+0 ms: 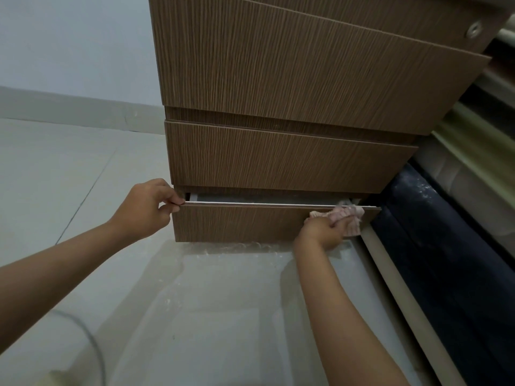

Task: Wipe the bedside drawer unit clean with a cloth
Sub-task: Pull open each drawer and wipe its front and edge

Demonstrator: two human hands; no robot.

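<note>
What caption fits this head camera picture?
Left hand pinches the slightly open bottom drawer's top corner while the right hand wipes its edge with a pink cloth.

**Two bare forearms, no sleeves in view**

Both arms enter from the bottom of the frame, uncovered from the frame edge to the fingertips. No sleeve, cuff, glove, watch, band or ring shows on either. The left hand (145, 208), at centre left, shows short nails on the thumb and fingers. The right hand (323, 232), at lower centre right, shows its back and wrist; its fingertips are hidden.
</note>
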